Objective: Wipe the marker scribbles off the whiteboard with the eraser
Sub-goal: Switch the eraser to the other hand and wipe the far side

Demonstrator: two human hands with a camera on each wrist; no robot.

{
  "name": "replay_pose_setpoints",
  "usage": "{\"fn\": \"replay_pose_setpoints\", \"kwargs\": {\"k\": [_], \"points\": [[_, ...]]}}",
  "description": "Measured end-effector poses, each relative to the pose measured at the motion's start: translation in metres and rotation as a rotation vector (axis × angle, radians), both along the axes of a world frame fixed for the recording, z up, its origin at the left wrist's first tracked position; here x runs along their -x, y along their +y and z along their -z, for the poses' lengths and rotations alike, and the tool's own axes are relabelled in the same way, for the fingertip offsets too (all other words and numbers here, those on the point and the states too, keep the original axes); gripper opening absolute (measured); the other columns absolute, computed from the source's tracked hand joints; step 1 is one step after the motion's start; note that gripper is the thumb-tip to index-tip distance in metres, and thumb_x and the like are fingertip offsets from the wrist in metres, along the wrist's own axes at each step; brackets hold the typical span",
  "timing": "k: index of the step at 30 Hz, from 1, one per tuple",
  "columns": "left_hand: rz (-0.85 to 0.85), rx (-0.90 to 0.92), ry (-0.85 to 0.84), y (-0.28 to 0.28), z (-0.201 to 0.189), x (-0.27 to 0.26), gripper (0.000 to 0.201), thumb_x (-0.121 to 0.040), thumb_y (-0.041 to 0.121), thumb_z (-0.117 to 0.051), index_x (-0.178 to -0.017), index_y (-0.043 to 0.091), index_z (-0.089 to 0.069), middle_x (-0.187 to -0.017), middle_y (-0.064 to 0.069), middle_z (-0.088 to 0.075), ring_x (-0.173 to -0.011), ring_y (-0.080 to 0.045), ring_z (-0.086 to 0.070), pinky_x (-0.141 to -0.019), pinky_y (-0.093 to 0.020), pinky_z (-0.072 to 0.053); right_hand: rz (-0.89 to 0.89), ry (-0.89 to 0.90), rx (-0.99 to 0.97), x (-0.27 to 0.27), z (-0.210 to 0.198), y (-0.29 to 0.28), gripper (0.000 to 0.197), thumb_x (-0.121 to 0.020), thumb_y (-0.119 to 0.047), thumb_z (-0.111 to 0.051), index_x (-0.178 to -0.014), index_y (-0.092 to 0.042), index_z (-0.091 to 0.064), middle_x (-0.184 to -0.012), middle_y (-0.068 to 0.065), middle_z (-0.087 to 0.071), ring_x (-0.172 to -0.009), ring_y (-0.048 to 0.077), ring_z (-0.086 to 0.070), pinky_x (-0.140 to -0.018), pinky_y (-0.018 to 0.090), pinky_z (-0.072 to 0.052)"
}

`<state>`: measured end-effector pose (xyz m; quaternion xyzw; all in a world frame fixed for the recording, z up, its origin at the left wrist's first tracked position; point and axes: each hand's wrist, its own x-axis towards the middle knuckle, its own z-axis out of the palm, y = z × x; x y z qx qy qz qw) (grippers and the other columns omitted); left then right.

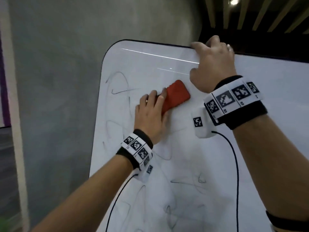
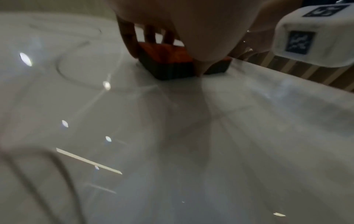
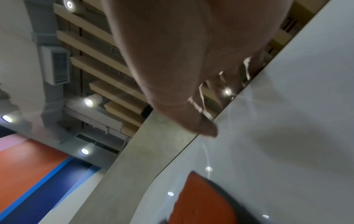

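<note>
A white whiteboard [image 1: 192, 156] with a dark rim fills the head view and carries thin dark scribbles [image 1: 117, 91] along its left side and lower part. My left hand [image 1: 150, 113] grips a red eraser [image 1: 175, 96] with a dark underside and presses it flat on the upper board. In the left wrist view my fingers [image 2: 130, 40] curl over the eraser [image 2: 164, 57]. My right hand [image 1: 212, 64] holds the board's top edge, fingers hooked over it. In the right wrist view the eraser [image 3: 203, 201] shows below that hand [image 3: 191, 68].
A grey concrete wall [image 1: 58, 81] stands behind the board on the left. A slatted ceiling with lamps [image 1: 250, 14] shows above the top edge. Black cables [image 1: 234, 164] hang from both wristbands across the board.
</note>
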<state>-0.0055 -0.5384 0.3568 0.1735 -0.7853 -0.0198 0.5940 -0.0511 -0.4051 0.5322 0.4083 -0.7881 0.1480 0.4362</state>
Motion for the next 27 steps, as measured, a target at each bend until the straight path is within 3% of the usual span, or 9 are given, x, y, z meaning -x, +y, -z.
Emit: {"fn": "replay_pose_setpoints", "kwargs": {"k": [3,7,10,13,15,20,22,24,27], "points": [[-0.113,-0.099,0.046,-0.051,-0.045,-0.012,0.058,-0.097,0.046,-0.045,-0.147,0.016,-0.039,-0.138,-0.012,-0.047,-0.118,-0.036,-0.047,-0.089,-0.049,-0.044,0.022,0.085,-0.107,0.002,0.008,-0.013,0.073,-0.085,-0.04,-0.07,-0.151,-0.028,-0.041,-0.152,0.018,-0.037,-0.142,0.039,-0.034,-0.123,0.051,-0.017],[-0.212,-0.51,0.184,-0.128,-0.105,-0.025,0.058,-0.099,0.035,-0.049,-0.151,0.012,-0.034,-0.148,-0.016,-0.042,-0.129,-0.04,-0.043,-0.105,-0.048,-0.037,0.065,0.178,-0.095,0.012,0.018,-0.01,0.087,-0.08,-0.049,-0.077,-0.153,-0.028,-0.035,-0.156,0.019,-0.031,-0.145,0.04,-0.029,-0.124,0.052,-0.016],[-0.212,-0.339,0.225,-0.082,-0.079,-0.009,0.058,-0.098,0.041,-0.044,-0.146,0.007,-0.043,-0.138,-0.02,-0.051,-0.117,-0.042,-0.052,-0.094,-0.049,-0.046,0.064,0.173,-0.055,0.009,0.016,-0.013,0.089,-0.078,-0.05,-0.077,-0.152,-0.026,-0.035,-0.151,0.02,-0.036,-0.141,0.04,-0.033,-0.121,0.054,-0.019],[-0.054,-0.108,0.079,-0.005,-0.014,0.004,0.059,-0.096,0.045,-0.045,-0.144,0.011,-0.042,-0.132,-0.011,-0.053,-0.112,-0.034,-0.052,-0.084,-0.044,-0.048,0.041,0.142,0.008,0.005,0.017,-0.018,0.087,-0.072,-0.037,-0.077,-0.15,-0.026,-0.041,-0.145,0.022,-0.041,-0.138,0.042,-0.036,-0.121,0.055,-0.02],[-0.052,-0.086,0.071,-0.016,-0.016,0.002,0.058,-0.097,0.046,-0.046,-0.145,0.013,-0.042,-0.133,-0.009,-0.052,-0.113,-0.031,-0.051,-0.086,-0.044,-0.047,0.02,0.112,-0.001,0.005,0.018,-0.018,0.084,-0.072,-0.03,-0.076,-0.15,-0.027,-0.043,-0.147,0.021,-0.039,-0.141,0.041,-0.032,-0.124,0.054,-0.015],[-0.23,-0.544,0.209,-0.144,-0.069,-0.029,0.058,-0.101,0.044,-0.046,-0.147,0.009,-0.038,-0.141,-0.017,-0.048,-0.125,-0.038,-0.05,-0.098,-0.05,-0.044,0.002,0.11,0.001,0.011,0.02,-0.015,0.079,-0.078,-0.028,-0.073,-0.151,-0.028,-0.041,-0.152,0.02,-0.033,-0.146,0.04,-0.026,-0.126,0.052,-0.006],[-0.317,-0.655,0.222,-0.153,-0.066,-0.032,0.06,-0.102,0.044,-0.043,-0.149,0.009,-0.035,-0.144,-0.016,-0.046,-0.128,-0.037,-0.048,-0.1,-0.049,-0.044,0.016,0.136,0.001,0.013,0.025,-0.018,0.081,-0.079,-0.034,-0.074,-0.152,-0.028,-0.039,-0.154,0.021,-0.031,-0.148,0.042,-0.024,-0.127,0.053,-0.004],[-0.375,-0.584,0.198,-0.12,-0.048,-0.021,0.061,-0.102,0.044,-0.041,-0.152,0.009,-0.033,-0.14,-0.015,-0.049,-0.122,-0.036,-0.05,-0.095,-0.048,-0.044,0.038,0.158,0.017,0.013,0.03,-0.022,0.086,-0.079,-0.043,-0.076,-0.153,-0.028,-0.036,-0.156,0.024,-0.028,-0.148,0.044,-0.022,-0.127,0.055,-0.003],[-0.248,-0.234,0.089,-0.052,0.009,-0.01,0.059,-0.099,0.041,-0.045,-0.148,0.008,-0.039,-0.128,-0.012,-0.056,-0.106,-0.032,-0.054,-0.08,-0.043,-0.046,0.056,0.175,0.049,0.011,0.037,-0.027,0.089,-0.08,-0.052,-0.075,-0.155,-0.028,-0.033,-0.158,0.027,-0.025,-0.149,0.045,-0.02,-0.127,0.056,-0.002]]}}
